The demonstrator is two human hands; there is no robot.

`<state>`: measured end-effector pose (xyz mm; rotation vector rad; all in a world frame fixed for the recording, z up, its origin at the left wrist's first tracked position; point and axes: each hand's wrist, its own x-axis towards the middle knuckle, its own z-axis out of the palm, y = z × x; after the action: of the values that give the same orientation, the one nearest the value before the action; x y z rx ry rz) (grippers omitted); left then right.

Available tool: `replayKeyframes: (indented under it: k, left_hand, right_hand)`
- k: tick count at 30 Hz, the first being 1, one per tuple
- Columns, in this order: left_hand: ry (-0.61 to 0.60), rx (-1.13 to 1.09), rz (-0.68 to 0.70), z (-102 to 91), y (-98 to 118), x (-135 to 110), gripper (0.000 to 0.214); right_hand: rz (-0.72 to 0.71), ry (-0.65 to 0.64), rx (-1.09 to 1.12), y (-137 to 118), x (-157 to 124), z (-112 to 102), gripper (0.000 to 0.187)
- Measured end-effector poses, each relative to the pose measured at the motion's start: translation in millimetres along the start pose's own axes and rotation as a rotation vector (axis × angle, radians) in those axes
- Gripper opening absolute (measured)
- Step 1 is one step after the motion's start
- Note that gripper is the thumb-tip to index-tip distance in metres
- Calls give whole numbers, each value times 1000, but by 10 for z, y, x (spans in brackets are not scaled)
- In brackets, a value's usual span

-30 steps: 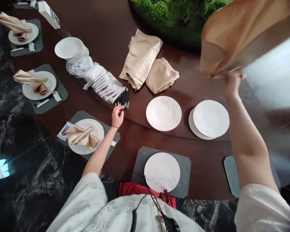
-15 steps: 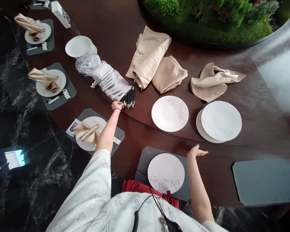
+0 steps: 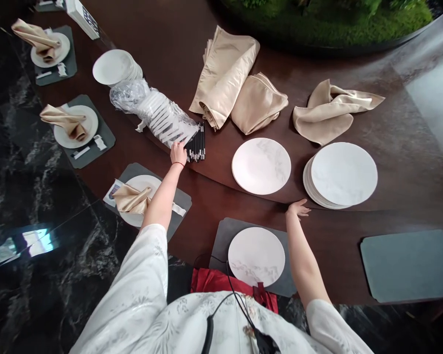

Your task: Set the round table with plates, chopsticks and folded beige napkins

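Left of the lone plate, seen from the head camera, our left hand rests against the near end of the black chopstick bundle, beside the plastic-wrapped pack. We cannot tell whether its fingers pinch anything. Below and right of that plate, our right hand lies spread and empty on the dark table, near the plate stack. Beyond the plate lie folded napkins.

Left hand touching black chopsticks beside the plastic bag, right hand open on the table edge near the plate stack, gold napkins behind
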<state>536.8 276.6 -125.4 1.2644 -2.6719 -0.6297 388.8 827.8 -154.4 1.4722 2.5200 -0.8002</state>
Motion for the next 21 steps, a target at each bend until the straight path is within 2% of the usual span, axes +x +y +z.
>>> replayKeyframes:
  k: [4, 7, 10, 12, 15, 17, 19, 21]
  left_hand:
    - [-82, 142, -49, -108, 89, 245, 22]
    - [-105, 146, -64, -182, 145, 353, 24]
    - [-116, 171, 76, -284, 309, 314, 23]
    - [-102, 217, 189, -368, 481, 190, 21]
    - [-46, 230, 278, -509, 697, -180, 25]
    - [-63, 218, 347, -590, 712, -575, 26]
    - [-170, 228, 481, -631, 587, -1096, 25]
    - [-340, 244, 654, -612, 360, -1739, 24]
  right_hand:
    - [30, -7, 7, 32, 39, -79, 65]
    - [50, -13, 25, 60, 55, -162, 65]
    - [62, -11, 33, 114, 77, -254, 63]
    - [64, -6, 40, 156, 102, -313, 62]
    - [74, 12, 60, 209, 162, -396, 59]
    - [74, 33, 69, 233, 221, -448, 58]
    - [75, 46, 68, 247, 290, -504, 59]
    - [82, 47, 52, 258, 357, -571, 60]
